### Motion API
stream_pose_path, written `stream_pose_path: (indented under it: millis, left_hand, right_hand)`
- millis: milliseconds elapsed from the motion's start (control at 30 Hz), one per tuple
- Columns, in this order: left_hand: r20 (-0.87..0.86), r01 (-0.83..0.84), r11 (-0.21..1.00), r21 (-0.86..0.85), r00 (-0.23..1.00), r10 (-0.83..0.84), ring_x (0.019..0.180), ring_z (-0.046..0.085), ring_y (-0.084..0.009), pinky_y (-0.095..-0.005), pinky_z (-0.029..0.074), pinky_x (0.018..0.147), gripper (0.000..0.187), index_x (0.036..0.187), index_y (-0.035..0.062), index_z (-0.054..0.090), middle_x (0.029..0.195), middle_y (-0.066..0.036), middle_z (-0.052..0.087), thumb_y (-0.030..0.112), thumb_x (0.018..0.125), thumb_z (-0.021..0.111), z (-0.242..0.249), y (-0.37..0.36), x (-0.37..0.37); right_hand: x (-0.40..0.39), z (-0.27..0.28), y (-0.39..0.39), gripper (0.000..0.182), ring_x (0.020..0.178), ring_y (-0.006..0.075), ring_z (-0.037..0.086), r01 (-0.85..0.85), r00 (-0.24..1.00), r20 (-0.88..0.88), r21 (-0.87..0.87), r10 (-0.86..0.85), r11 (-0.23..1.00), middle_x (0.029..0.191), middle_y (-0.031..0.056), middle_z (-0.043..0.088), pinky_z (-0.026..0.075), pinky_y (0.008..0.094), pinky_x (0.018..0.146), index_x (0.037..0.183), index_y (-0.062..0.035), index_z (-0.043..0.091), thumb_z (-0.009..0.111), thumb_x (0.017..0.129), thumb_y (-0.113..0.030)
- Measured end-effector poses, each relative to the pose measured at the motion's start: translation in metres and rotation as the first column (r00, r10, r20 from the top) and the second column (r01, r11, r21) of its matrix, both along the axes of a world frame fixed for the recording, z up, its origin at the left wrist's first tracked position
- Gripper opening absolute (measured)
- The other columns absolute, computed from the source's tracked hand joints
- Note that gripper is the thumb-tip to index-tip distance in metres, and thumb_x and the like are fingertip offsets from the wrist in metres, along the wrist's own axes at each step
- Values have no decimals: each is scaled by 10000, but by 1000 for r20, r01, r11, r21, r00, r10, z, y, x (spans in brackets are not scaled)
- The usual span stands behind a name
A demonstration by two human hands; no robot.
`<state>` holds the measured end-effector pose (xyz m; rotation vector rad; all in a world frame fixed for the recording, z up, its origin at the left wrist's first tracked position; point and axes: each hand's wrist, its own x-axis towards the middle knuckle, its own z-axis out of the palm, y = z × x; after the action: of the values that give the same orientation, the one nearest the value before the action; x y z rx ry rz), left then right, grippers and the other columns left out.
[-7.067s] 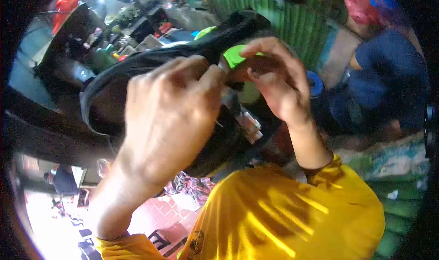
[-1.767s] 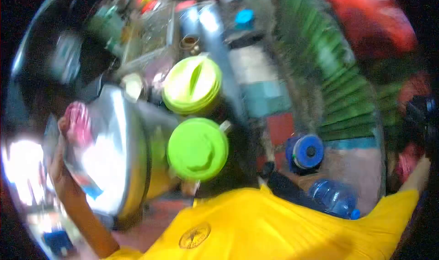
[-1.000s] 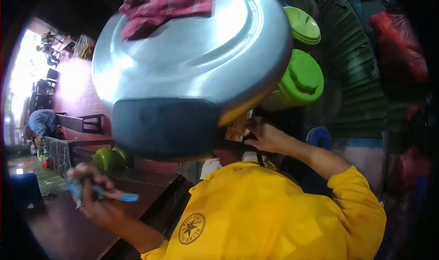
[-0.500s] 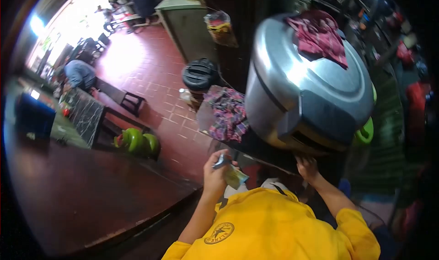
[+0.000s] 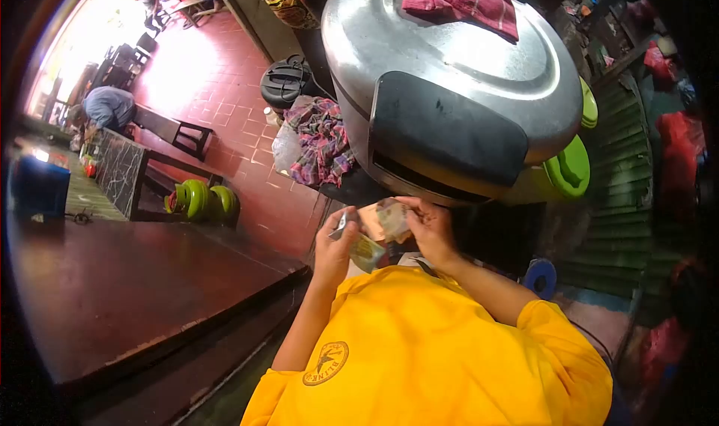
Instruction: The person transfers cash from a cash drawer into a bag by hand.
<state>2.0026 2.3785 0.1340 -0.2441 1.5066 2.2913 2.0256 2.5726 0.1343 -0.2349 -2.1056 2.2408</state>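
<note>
My left hand (image 5: 335, 248) is closed round some folded banknotes (image 5: 365, 253), greenish and yellow, with a small grey-white item at its thumb. My right hand (image 5: 430, 230) pinches more banknotes (image 5: 391, 221), pale and orange, which meet or overlap those by the left hand. Both hands are in front of my yellow shirt, just below a large silver rice cooker (image 5: 449, 59) with a black front panel. A red checked cloth (image 5: 464, 3) lies on its lid.
A dark red table (image 5: 135, 291) fills the lower left. Beyond it are green gas cylinders (image 5: 198, 200) and a person in blue-grey (image 5: 110, 108) bending at a bench. A plaid cloth (image 5: 320, 140) and black-lidded container (image 5: 284, 81) are left of the cooker; a green basin (image 5: 569, 168) is right.
My right hand has come out from under the cooker's front edge and moved left to my left hand, now with banknotes in it. The view has shifted closer to the cooker.
</note>
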Motion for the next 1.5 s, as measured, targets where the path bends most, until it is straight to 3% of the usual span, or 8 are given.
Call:
stream_pose_path:
  millis: [233,567,867,1167,1300,1367,1400,1500]
  left_hand:
    - [7,-127,985,114,992,127,960,633,-195,-329,500,871,330,1144,-1,572,1062,-91,647,68,840,681,10,11,6]
    - [-82,-393,919,25,916,393,847,643,-141,-274,514,772,258,1083,-24,573,971,-73,660,-20,832,636,3,-21,-25]
    - [-129,-413,907,79,899,420,860,616,-111,-249,492,777,244,1106,-1,559,986,-52,645,-29,866,601,15,-99,-128]
    - [-205,-435,888,149,865,458,840,623,-122,-264,508,750,268,1103,16,544,959,-49,643,-27,853,629,57,-209,-252]
    - [-323,-507,853,122,793,517,840,601,-105,-255,501,748,244,1073,25,540,951,-41,620,-24,852,631,63,-254,-285]
    - [-382,-542,840,-6,778,499,843,597,-107,-258,498,752,253,1082,19,539,949,-41,617,-12,850,635,72,-278,-290]
    - [-439,-559,822,-109,769,465,847,594,-110,-261,495,757,263,1090,12,538,946,-40,614,1,848,639,74,-285,-297]
    - [-469,-606,784,-135,736,488,873,586,-125,-278,493,781,242,1086,-12,528,999,-58,586,1,859,609,64,-312,-313]
  right_hand:
    - [-25,7,-27,272,937,148,641,-159,983,67,-152,171,976,1039,105,669,513,278,858,1121,30,622,458,904,33]
    - [-70,8,-74,263,943,131,615,-248,968,-25,42,249,968,1060,86,646,497,250,835,1129,23,600,485,895,59]
    - [-163,1,-157,214,836,100,606,-106,994,-56,-154,98,982,923,45,657,490,255,775,1073,20,579,633,868,-4]
    - [-280,44,-232,114,811,103,622,128,965,-184,-291,-187,948,924,77,661,496,229,729,1038,-1,531,560,946,-62]
    - [-302,72,-251,77,851,108,626,-54,981,-195,-179,18,982,927,76,669,510,248,726,1028,-14,521,519,961,-52]
    - [-312,68,-263,44,945,196,632,-71,981,-158,228,109,971,995,99,671,504,316,808,942,-19,574,553,905,-7]
    - [-321,76,-272,73,1088,304,573,103,868,-445,597,221,795,1137,130,627,450,382,927,862,-34,611,611,805,12]
    - [-343,71,-301,171,1110,302,545,204,787,-566,616,247,761,1150,118,597,398,380,923,853,-79,643,642,718,26]
